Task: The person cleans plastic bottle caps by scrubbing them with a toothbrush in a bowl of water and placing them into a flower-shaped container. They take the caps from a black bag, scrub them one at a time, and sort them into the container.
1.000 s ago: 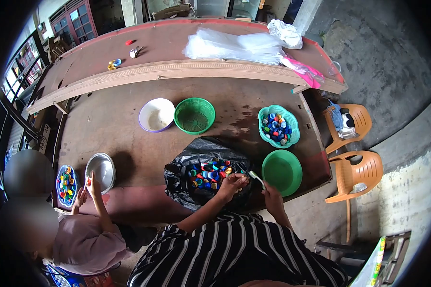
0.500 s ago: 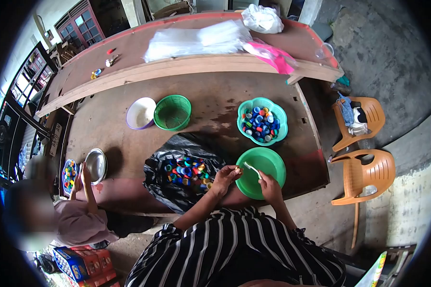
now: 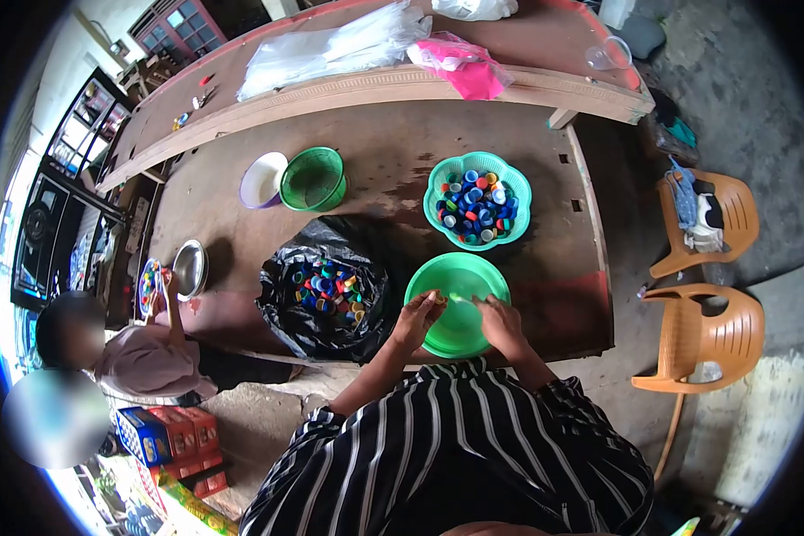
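My left hand (image 3: 420, 320) pinches a small yellowish bottle cap (image 3: 441, 301) over the left side of a green basin (image 3: 447, 343). In my right hand (image 3: 500, 323) is a toothbrush (image 3: 463, 297), smeared by motion, its head pointing toward the cap. Both hands are at the basin's near half. Left of them, an open black plastic bag (image 3: 380, 268) holds many coloured bottle caps (image 3: 330, 290). Beyond the basin stands a turquoise scalloped basket (image 3: 433, 192) with more caps, mostly blue.
A green strainer basket (image 3: 314, 183) and a white-purple bowl (image 3: 261, 183) stand farther back. At left a person (image 3: 147, 357) works by a metal bowl (image 3: 190, 268) and a tray of caps (image 3: 148, 284). A raised shelf (image 3: 375, 87) crosses the back; orange chairs (image 3: 715, 330) stand right.
My view has shifted, so the table sits higher in it. The toothbrush has come lower and nearer the cap, and is now blurred. The person at left has lowered their hands.
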Available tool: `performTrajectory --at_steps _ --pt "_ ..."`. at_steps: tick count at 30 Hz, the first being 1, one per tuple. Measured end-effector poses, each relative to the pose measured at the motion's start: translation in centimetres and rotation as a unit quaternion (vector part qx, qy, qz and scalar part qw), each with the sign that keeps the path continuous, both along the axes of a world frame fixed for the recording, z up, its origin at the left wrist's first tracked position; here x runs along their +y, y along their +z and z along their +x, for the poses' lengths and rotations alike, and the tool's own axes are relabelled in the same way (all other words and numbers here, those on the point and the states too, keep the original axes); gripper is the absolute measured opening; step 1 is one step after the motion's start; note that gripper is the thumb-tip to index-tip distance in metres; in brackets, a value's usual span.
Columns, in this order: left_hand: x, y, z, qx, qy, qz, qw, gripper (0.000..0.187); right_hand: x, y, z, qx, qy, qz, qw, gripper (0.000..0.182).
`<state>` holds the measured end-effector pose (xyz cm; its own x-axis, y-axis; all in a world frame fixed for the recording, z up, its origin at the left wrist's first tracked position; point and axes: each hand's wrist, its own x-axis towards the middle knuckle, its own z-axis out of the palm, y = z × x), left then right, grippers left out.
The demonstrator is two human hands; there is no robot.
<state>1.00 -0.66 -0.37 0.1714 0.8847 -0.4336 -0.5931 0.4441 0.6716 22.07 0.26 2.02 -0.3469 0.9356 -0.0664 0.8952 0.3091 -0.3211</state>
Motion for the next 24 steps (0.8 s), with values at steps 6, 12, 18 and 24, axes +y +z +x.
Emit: performTrajectory --at_steps 6,12,18,24 --pt "-0.1 -3.1 -0.4 -0.093 0.017 0.031 0.995 0.028 -1.3 2.0 0.3 0.216 0.020 -0.019 0.976 0.040" --pt "-0.1 -0.8 0.9 0.017 -0.011 -0.026 0.999 0.027 -1.5 3.2 1.2 0.205 0.021 -0.037 0.978 0.042" --pt "-0.1 -2.8 1.8 0.204 0.036 0.023 0.978 0.029 0.3 0.6 1.2 0.015 0.005 -0.003 1.000 0.051" --pt "0.2 -3.1 0.4 0.341 0.005 0.053 0.938 0.030 1.1 -2.2 -0.2 -0.014 0.041 0.043 0.998 0.051"
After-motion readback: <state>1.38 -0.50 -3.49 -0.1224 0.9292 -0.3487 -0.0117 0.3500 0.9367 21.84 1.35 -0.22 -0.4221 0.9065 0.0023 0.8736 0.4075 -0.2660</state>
